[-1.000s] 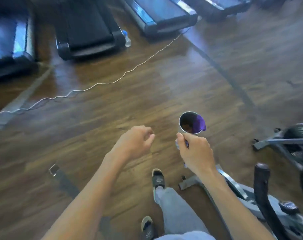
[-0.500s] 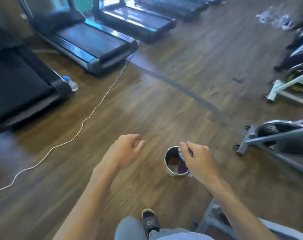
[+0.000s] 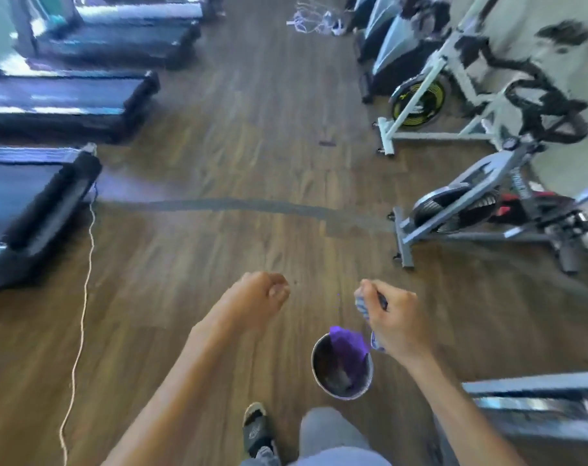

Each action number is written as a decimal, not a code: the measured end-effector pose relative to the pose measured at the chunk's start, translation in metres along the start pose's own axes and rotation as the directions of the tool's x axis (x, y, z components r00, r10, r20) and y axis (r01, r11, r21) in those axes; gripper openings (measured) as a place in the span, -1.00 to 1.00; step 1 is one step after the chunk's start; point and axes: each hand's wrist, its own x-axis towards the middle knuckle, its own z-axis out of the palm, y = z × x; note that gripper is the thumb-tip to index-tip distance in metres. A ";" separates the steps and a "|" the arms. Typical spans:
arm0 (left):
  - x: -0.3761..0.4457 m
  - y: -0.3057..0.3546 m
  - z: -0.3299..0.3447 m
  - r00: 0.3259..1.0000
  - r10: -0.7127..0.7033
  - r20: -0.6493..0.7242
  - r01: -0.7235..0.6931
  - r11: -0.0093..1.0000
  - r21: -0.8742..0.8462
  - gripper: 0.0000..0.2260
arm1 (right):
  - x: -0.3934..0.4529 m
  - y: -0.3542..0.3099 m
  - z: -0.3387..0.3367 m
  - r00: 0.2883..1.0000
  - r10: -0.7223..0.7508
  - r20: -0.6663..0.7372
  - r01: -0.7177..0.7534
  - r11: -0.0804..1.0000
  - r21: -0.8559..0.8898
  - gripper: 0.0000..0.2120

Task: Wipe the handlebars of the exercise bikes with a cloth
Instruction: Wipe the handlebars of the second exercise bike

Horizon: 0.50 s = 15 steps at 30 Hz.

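My right hand (image 3: 395, 319) grips a striped blue-and-white cloth (image 3: 361, 306), bunched so only its ends show above and below my fist. My left hand (image 3: 259, 299) is held out beside it, fingers curled shut with nothing in them. Directly below my right hand a small metal bucket (image 3: 319, 368) stands on the floor with something purple (image 3: 346, 343) inside. Exercise bikes line the right side: a grey one (image 3: 481, 203) nearest, and a white one with black handlebars (image 3: 541, 105) behind it.
Treadmills (image 3: 50, 105) stand along the left. A white cord (image 3: 81, 317) runs down the wooden floor on the left. A grey machine frame (image 3: 538, 398) sits at the lower right. My sandalled foot (image 3: 255, 428) is at the bottom.
The view has swung up and to the right, bringing the exercise bikes into sight. Both hands keep their pose; the bucket now lies lower in view, under my right hand.
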 end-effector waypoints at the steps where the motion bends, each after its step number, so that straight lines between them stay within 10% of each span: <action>1: 0.019 0.002 -0.009 0.998 0.049 0.032 -0.050 0.999 0.015 -0.79 | 0.006 -0.002 0.000 0.999 0.046 -0.022 -0.046 0.999 0.011 -0.60; 15: 0.327 0.142 -0.044 0.780 0.482 0.401 -0.560 0.822 0.101 -0.79 | 0.168 0.059 -0.017 0.763 0.397 -0.511 -0.487 0.872 -0.049 -0.56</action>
